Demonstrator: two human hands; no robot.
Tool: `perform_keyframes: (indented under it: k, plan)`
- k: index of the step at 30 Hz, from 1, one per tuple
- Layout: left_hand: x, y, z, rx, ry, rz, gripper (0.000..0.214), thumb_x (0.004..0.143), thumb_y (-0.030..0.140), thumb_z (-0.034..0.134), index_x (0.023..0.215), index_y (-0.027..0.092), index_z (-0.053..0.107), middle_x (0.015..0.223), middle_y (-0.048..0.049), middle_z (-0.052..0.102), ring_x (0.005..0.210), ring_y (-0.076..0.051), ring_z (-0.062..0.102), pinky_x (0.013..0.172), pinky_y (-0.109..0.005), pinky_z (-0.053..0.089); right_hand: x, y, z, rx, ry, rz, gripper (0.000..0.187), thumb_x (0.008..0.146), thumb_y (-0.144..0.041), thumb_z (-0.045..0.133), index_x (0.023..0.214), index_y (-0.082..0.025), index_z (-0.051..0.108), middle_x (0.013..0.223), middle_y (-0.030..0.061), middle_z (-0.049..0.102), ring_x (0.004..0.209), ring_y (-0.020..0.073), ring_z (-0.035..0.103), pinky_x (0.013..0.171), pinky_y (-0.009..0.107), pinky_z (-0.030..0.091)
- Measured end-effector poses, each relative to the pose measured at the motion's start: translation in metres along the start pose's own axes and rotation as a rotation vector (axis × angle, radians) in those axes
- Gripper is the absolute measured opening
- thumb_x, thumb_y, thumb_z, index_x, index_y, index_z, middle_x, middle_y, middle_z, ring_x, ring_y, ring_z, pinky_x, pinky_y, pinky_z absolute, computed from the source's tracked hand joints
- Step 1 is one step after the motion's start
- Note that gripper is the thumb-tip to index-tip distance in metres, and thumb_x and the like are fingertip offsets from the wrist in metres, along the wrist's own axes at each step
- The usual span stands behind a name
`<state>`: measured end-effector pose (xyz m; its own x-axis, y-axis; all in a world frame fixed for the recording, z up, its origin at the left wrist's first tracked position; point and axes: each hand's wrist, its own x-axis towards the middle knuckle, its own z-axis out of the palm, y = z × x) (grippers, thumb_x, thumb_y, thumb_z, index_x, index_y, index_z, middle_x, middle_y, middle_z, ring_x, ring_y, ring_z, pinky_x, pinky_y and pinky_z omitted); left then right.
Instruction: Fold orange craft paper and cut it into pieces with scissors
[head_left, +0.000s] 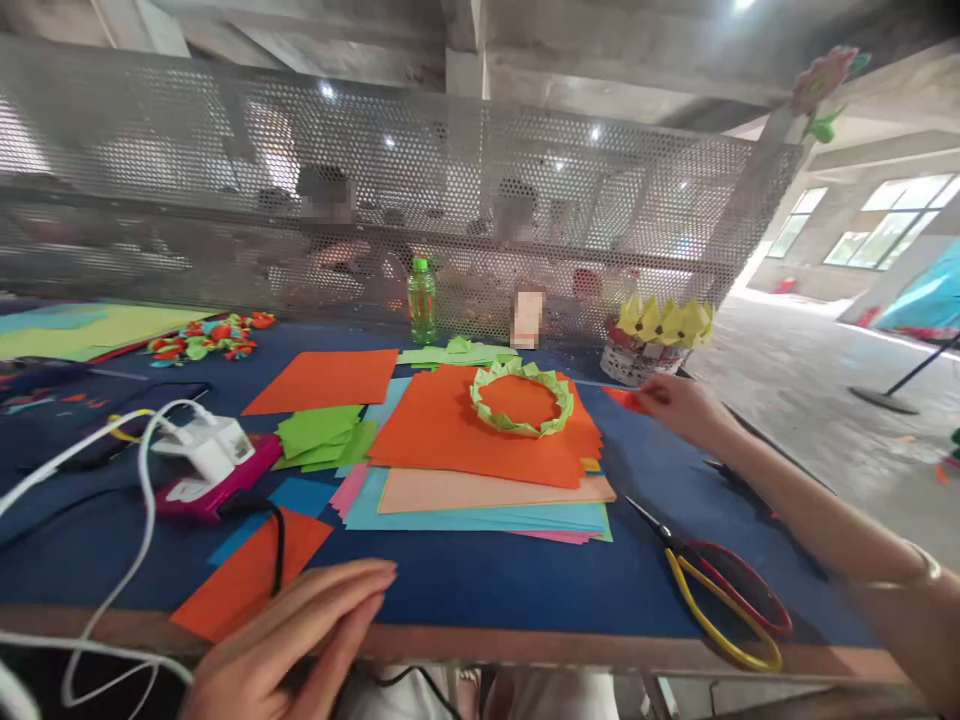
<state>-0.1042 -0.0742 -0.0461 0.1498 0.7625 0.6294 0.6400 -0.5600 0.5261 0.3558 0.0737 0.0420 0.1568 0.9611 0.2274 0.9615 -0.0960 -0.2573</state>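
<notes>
My left hand (292, 640) lies flat and open at the near table edge, fingers stretched out, beside an orange paper sheet (247, 575). My right hand (679, 405) reaches far right and pinches a small orange paper piece (626, 400). A green folded paper ring (521, 397) rests on a stack of orange sheets (465, 435), which lies on peach, blue and pink sheets (487, 505).
Scissors with red and yellow handles (720, 590) lie at the front right. A white charger on a pink device (206, 460) with cables sits left. A green bottle (421, 300), a basket with yellow paper points (660, 335) and a perforated metal screen (375, 200) stand behind; people sit beyond it.
</notes>
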Motion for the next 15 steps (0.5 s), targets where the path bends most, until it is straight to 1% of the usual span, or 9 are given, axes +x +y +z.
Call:
perform_keyframes:
  k: [2,3,4,5,6,7,10,13,15]
  plan:
    - [0.021,0.017,0.022,-0.246,-0.148,-0.266,0.015,0.088,0.034,0.069,0.101,0.03,0.077,0.105,0.0006,0.078,0.096,-0.019,0.073,0.082,-0.022,0.057,-0.027,-0.057,0.013,0.146,-0.052,-0.17,0.009,0.094,-0.026,0.061,0.092,-0.021,0.068,0.082,0.0018,0.076,0.074,0.0159,0.07,0.067,0.025,0.05]
    - [0.033,0.025,0.033,-0.421,-0.219,-0.423,0.018,0.087,0.038,0.07,0.099,0.026,0.077,0.104,-0.0028,0.077,0.093,-0.02,0.072,0.078,-0.023,0.058,-0.043,-0.084,0.02,0.212,-0.074,-0.244,0.008,0.093,-0.027,0.061,0.09,-0.023,0.068,0.079,-0.0002,0.076,0.071,0.0147,0.069,0.064,0.024,0.049]
    - [0.043,0.03,0.042,-0.619,-0.259,-0.568,0.026,0.083,0.04,0.074,0.102,0.022,0.075,0.102,-0.0065,0.076,0.09,-0.021,0.071,0.071,-0.025,0.058,-0.059,-0.109,0.026,0.267,-0.094,-0.311,0.008,0.092,-0.027,0.062,0.087,-0.024,0.067,0.077,-0.0017,0.076,0.068,0.0138,0.068,0.063,0.023,0.048]
    - [0.052,0.034,0.05,-0.695,-0.27,-0.599,0.035,0.081,0.044,0.074,0.106,0.02,0.073,0.103,-0.0075,0.074,0.084,-0.021,0.069,0.065,-0.025,0.057,-0.074,-0.13,0.031,0.315,-0.117,-0.371,0.007,0.09,-0.026,0.063,0.084,-0.024,0.066,0.076,-0.0027,0.076,0.066,0.0131,0.067,0.062,0.023,0.047]
    - [0.059,0.035,0.056,-0.738,-0.273,-0.61,0.038,0.08,0.045,0.075,0.107,0.019,0.072,0.102,-0.0075,0.073,0.081,-0.019,0.068,0.065,-0.026,0.057,-0.088,-0.148,0.036,0.356,-0.125,-0.413,0.007,0.089,-0.025,0.063,0.082,-0.024,0.064,0.074,-0.003,0.075,0.063,0.0127,0.066,0.06,0.023,0.046]
    - [0.064,0.035,0.06,-0.785,-0.276,-0.625,0.037,0.081,0.046,0.074,0.103,0.017,0.072,0.095,-0.007,0.072,0.08,-0.018,0.067,0.067,-0.025,0.056,-0.1,-0.161,0.039,0.386,-0.132,-0.444,0.009,0.089,-0.025,0.062,0.08,-0.024,0.063,0.072,-0.0028,0.074,0.062,0.0127,0.065,0.058,0.023,0.045]
    - [0.068,0.029,0.06,-0.887,-0.247,-0.655,0.03,0.084,0.045,0.07,0.091,0.016,0.071,0.084,-0.0045,0.069,0.079,-0.016,0.065,0.066,-0.023,0.053,-0.12,-0.18,0.045,0.452,-0.125,-0.492,0.01,0.089,-0.02,0.061,0.079,-0.022,0.06,0.07,-0.0017,0.072,0.061,0.0131,0.062,0.057,0.024,0.041]
    - [0.065,0.023,0.053,-0.945,-0.22,-0.676,0.026,0.082,0.041,0.073,0.089,0.015,0.071,0.085,-0.0043,0.069,0.079,-0.016,0.065,0.064,-0.022,0.052,-0.127,-0.181,0.05,0.502,-0.119,-0.496,0.008,0.089,-0.018,0.062,0.081,-0.022,0.06,0.072,-0.0019,0.072,0.062,0.0125,0.062,0.059,0.024,0.043]
    - [0.065,0.021,0.05,-0.958,-0.219,-0.68,0.026,0.08,0.039,0.075,0.088,0.015,0.072,0.085,-0.0051,0.07,0.078,-0.016,0.065,0.062,-0.022,0.051,-0.129,-0.179,0.054,0.589,-0.159,-0.47,0.006,0.089,-0.024,0.065,0.084,-0.022,0.061,0.074,-0.0023,0.073,0.064,0.0126,0.064,0.06,0.023,0.045]
